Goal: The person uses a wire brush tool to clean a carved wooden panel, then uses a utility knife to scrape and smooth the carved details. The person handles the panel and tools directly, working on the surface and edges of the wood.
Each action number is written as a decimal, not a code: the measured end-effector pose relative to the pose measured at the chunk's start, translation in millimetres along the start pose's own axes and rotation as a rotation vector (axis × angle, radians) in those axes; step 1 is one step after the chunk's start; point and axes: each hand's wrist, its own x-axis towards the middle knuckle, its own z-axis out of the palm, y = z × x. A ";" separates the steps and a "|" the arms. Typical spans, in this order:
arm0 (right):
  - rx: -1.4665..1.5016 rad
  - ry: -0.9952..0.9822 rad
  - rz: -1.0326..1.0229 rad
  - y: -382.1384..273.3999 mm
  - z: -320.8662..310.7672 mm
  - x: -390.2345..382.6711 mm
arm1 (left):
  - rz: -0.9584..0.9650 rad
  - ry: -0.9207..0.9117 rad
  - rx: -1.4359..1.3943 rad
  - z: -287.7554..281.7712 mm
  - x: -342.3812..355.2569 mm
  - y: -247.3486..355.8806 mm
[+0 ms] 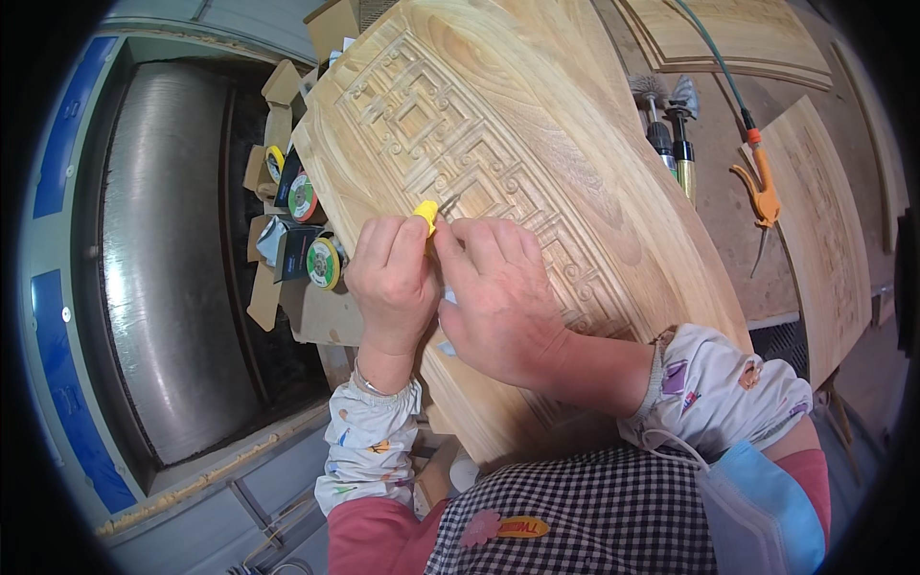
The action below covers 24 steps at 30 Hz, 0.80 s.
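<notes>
A pale wooden panel [575, 115] with a carved fretwork band lies at a slant before me. My left hand [391, 273] is closed on a small yellow-handled tool [425, 213], whose thin metal tip points up-right over the carving. My right hand [498, 287] is beside it, fingers curled and touching near the tool's handle; what it holds is hidden. Something pale blue shows partly from under the hands.
Open cartons [270, 240] with abrasive discs [324, 262] stand left, beside a large metal roller [172, 268] in a framed recess. Brush tools [682, 144], an orange air gun [762, 192] on a hose and other panels [819, 240] lie on the right.
</notes>
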 end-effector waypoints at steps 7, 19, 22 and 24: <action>0.004 0.008 -0.003 0.1 2.1 0.6 | 0.016 -0.023 0.064 -0.9 1.8 2.9; 0.037 -0.010 0.035 -3.3 -1.3 3.4 | -0.364 -0.076 -0.399 -8.7 6.9 -6.9; 0.267 0.014 0.091 -4.0 -11.2 5.2 | -0.818 0.201 -1.130 -14.9 -4.3 1.6; 0.444 0.069 0.197 -3.6 -8.2 4.9 | -0.876 0.236 -1.455 -21.6 3.5 18.5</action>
